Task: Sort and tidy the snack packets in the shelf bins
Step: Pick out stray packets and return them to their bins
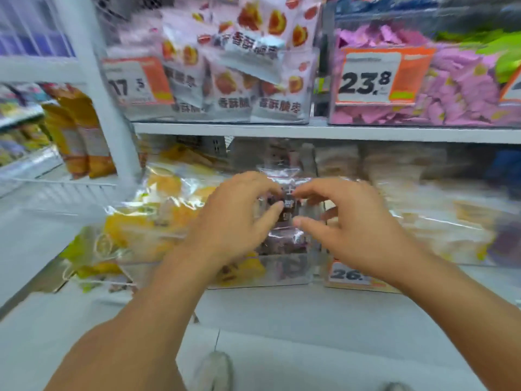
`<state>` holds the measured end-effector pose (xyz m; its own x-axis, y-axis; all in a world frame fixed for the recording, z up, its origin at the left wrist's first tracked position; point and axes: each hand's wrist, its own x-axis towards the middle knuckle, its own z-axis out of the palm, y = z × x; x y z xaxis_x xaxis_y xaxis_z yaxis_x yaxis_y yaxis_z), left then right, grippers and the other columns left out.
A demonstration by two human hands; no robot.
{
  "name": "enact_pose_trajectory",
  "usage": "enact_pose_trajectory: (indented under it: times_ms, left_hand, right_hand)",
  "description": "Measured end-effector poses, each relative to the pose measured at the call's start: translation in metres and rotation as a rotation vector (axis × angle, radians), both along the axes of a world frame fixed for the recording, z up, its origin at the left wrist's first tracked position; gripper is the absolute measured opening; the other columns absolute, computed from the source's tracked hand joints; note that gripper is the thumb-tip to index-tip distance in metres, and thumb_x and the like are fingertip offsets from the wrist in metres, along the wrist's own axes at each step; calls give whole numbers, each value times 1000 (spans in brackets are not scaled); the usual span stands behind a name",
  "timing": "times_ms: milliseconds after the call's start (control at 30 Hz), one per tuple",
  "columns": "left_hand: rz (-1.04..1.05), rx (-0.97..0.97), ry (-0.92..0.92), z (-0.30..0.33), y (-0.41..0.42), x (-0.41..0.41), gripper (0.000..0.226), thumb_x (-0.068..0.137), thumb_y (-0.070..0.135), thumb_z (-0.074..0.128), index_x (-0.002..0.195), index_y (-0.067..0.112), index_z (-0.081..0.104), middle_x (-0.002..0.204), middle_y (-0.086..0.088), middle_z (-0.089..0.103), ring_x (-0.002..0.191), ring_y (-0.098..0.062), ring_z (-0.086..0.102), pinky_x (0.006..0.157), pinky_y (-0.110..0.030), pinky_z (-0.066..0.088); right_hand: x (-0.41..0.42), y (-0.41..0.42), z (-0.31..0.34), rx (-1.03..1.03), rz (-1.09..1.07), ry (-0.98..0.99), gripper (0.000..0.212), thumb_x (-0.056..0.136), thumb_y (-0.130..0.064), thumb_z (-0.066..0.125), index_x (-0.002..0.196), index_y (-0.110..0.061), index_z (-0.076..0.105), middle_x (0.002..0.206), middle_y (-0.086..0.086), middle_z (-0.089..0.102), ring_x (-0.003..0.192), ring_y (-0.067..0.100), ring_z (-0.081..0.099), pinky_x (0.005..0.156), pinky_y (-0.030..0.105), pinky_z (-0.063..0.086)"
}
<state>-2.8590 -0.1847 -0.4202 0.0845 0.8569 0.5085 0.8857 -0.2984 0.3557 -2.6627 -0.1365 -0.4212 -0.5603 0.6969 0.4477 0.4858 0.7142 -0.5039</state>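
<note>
Shop shelving fills the frame; at centre, left hand (239, 213) and right hand (341, 218), fingers curled, pinch a clear dark-snack packet (287, 221) upright, likely to seat it in the lower bin (282, 275).

Clear packet (284, 218) with dark purple-brown contents; yellow packets (146, 221) beside it. Upper bins: white packets (242, 69) printed with orange-red fruit, pink packets (451, 88). Orange-and-white price label (375, 77), black 23.8.

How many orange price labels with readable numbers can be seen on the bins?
3: the 17 label on the upper left bin, the 23.8 label on the upper right bin, the 26 label below the right hand. Others may be hidden.
</note>
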Motion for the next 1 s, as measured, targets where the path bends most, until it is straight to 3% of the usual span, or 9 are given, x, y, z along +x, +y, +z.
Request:
enact_pose_trajectory:
  times_ms: [167, 300, 467, 600, 667, 733, 800, 900, 1000]
  left_hand:
    - [9, 335, -122, 8, -22, -36, 24, 88, 18, 71, 111, 11, 71, 107, 3, 69, 104, -12, 63, 91, -25, 49]
    - [186, 96, -52, 3, -43, -94, 54, 87, 53, 62, 133, 25, 60, 135, 8, 53, 129, -10, 47, 108, -30, 40]
    - [329, -235, 34, -11, -78, -147, 102, 54, 91, 65, 144, 48, 42, 152, 18, 30, 143, -9, 29, 114, -34, 30]
    - [322, -212, 111, -17, -82, -161, 58, 65, 77, 71, 111, 42, 70, 137, 8, 53, 128, -18, 48, 112, -42, 33]
    - [296, -218, 113, -17, -78, -158, 32, 68, 66, 75, 89, 44, 69, 126, 11, 58, 120, -12, 52, 119, -50, 20]
    - [286, -248, 80, -15, -72, -155, 22, 71, 49, 84, 76, 40, 65, 118, 15, 60, 112, -5, 51, 123, -44, 6]
    - [248, -226, 7, -16, -69, -151, 20, 72, 34, 87, 70, 30, 67, 110, 14, 64, 105, -7, 57, 124, -35, 9]
    - [244, -120, -268, -16, -72, -147, 16, 78, 24, 84, 72, 22, 69, 90, 11, 72, 86, -6, 66, 97, -24, 47]
    - [305, 36, -477, -15, -69, -143, 21, 86, 22, 77, 72, 23, 62, 69, 5, 69, 68, -8, 66, 66, -28, 52]
  right_hand:
    - [-53, 2, 4, 77, 165, 44, 43, 70, -49, 81, 106, -31, 67, 96, -18, 65, 90, -4, 59, 77, 13, 45]
    - [-105, -13, -5, 33, 243, -357, 85, 64, -70, 76, 135, -37, 44, 126, -16, 54, 116, 9, 43, 93, 31, 47]
    - [-134, -7, 3, 232, 76, -579, 56, 72, -62, 78, 114, -27, 63, 99, -5, 65, 101, 22, 53, 82, 40, 53]
    - [-138, -3, -5, 107, 134, -384, 20, 83, -44, 76, 84, -24, 75, 78, -3, 69, 80, 19, 63, 74, 39, 53]
    - [-139, 0, -12, 81, 132, -331, 19, 87, -38, 73, 80, -21, 76, 73, -2, 69, 73, 20, 64, 71, 40, 54]
    - [-139, 0, -14, 109, 131, -314, 16, 89, -35, 71, 83, -21, 77, 75, -3, 70, 74, 22, 65, 71, 41, 54]
    - [-136, -1, -12, 172, 133, -183, 14, 90, -30, 69, 83, -21, 77, 76, -7, 66, 75, 21, 63, 70, 41, 53]
    - [-125, 3, 2, 186, 64, 83, 15, 94, -24, 66, 82, -16, 72, 70, -5, 65, 66, 12, 60, 67, 34, 51]
    - [-116, 9, 13, 122, 36, 204, 11, 96, -19, 62, 87, -16, 68, 70, -10, 65, 65, 8, 60, 63, 26, 49]
